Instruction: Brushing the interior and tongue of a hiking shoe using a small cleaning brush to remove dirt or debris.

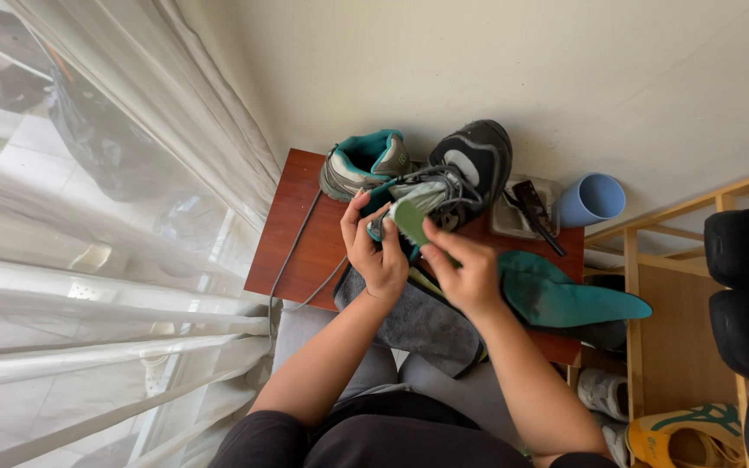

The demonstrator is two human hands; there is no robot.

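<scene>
Two hands on one grey-and-black hiking boot with a teal lining, lying tilted over the middle of the small reddish-brown table, toe toward the wall. Left hand closed around the boot's collar and tongue, fingers curled onto the teal edge. Right hand pinching a small green brush against the tongue, thumb and forefinger shut on it. Loose grey lace trailing off the table's left front edge. Just behind, a second boot of the same pair, upright, teal opening showing. Beneath the wrists, a dark grey cloth hanging over the table's front – beside it on the right, a teal insole lying flat. Further back, a small tray holding a dark tool, then a pale blue cup on its side. At the right, a wooden shoe rack – at the left, a sheer white curtain.
</scene>
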